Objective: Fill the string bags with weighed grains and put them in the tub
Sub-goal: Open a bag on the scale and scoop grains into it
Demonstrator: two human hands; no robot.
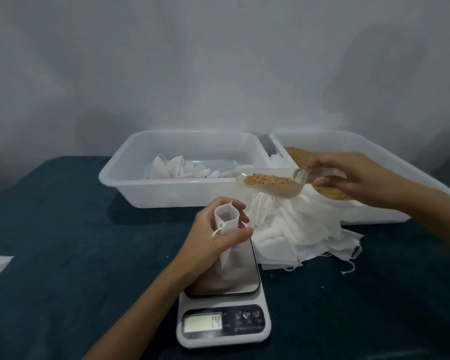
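Standing on the steel plate of the scale [224, 302], an open string bag [225, 219] is held upright by the left hand [218, 232], whose grip is curled round the bag's neck so that the mouth is kept agape; a reading is shown on the display, though its digits are too blurred to be trusted. A clear scoop [273, 181] loaded with brown grains is held by its handle in the closed grip of the right hand [353, 178], above and to the right of the bag's mouth; no grain is seen falling. This bag is judged to be near the start of its filling, its lower part hanging slack. Just beside the scale a heap of empty bags [296, 235] is lying on the desk [63, 216], so much work is judged to be left. Behind, a few white bags are seen in the left tub [120, 167], though whether they are filled cannot be told; loose grain is held in the right tub [390, 162].
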